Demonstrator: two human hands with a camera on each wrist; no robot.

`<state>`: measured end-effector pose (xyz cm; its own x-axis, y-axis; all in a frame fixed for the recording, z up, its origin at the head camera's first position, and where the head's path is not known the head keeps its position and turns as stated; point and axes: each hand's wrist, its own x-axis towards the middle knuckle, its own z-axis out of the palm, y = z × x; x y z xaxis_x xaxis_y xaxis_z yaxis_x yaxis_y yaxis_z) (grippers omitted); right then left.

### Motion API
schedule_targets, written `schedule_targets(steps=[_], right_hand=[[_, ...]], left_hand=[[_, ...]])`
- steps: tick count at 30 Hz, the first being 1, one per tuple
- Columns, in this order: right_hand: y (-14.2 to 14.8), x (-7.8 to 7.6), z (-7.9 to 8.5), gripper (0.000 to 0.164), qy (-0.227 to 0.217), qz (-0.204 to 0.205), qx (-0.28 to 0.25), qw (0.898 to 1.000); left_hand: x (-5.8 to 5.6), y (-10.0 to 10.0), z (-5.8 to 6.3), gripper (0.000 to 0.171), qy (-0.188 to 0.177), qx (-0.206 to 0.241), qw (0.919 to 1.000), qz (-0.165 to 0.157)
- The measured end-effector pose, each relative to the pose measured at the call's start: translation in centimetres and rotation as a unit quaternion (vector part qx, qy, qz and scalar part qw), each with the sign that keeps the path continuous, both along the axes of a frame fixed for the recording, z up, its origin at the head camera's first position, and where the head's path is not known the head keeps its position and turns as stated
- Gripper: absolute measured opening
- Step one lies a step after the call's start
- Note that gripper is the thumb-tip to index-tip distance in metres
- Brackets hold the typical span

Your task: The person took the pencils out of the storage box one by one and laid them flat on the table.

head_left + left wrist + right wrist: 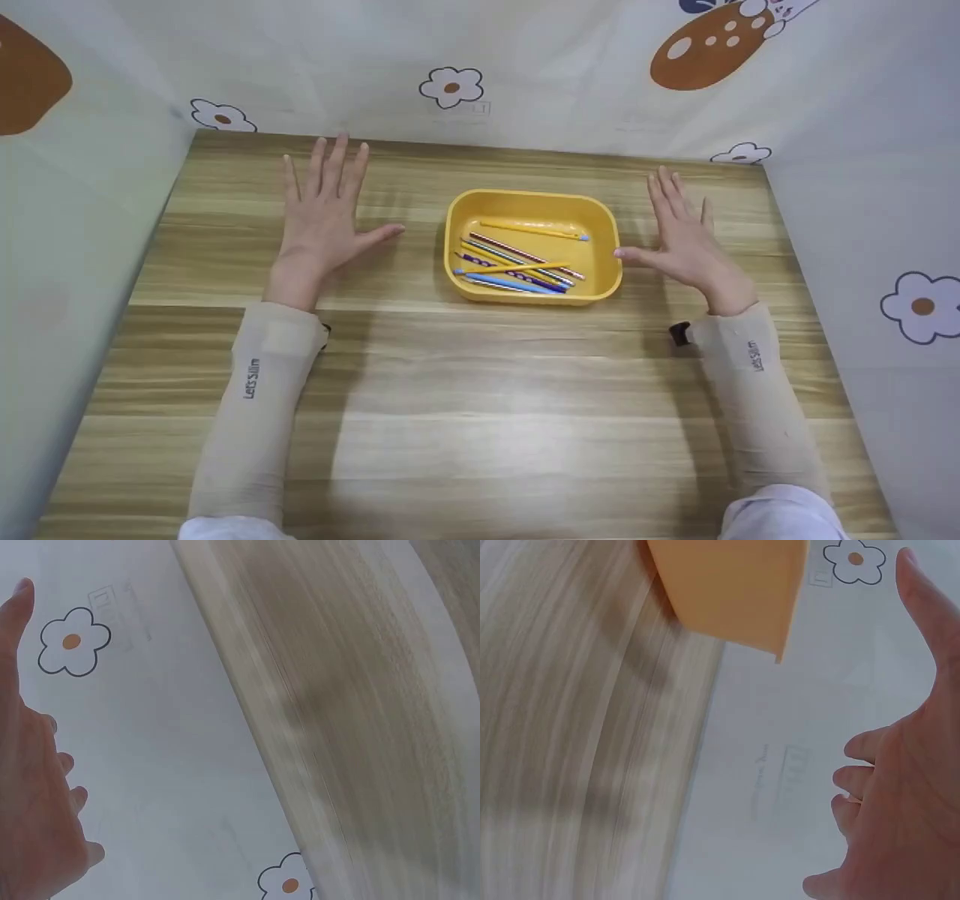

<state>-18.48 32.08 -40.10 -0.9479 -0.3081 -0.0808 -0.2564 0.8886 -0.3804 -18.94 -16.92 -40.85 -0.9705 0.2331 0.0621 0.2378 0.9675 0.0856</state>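
Observation:
A yellow rectangular bin [534, 296] stands on the wooden table, with several pencils and pens [517, 259] lying loose in it, among them yellow, blue and striped ones. To its left, my left hand [322, 221] is spread with straight fingers, apart from the bin and holding nothing. On the other side my right hand [684, 244] is also spread, its thumb tip by the bin's right rim; whether it touches is hard to tell in the head view. In the right wrist view a gap separates the thumb from the bin [731, 592].
The wooden table [450, 420] is bordered at the back and sides by a pale curtain [540, 97] printed with flowers. A small black piece [680, 334] shows at the right wrist. Light-coloured sleeves [255, 420] cover both forearms.

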Motion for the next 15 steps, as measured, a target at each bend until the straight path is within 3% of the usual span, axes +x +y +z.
schedule_targets(steps=[15], right_hand=[[-0.89,0.01,-0.39,0.129,-0.012,0.024,-0.011,1.000]], left_hand=[[-0.06,0.83,-0.09,0.108,0.011,0.010,0.9997,-0.020]])
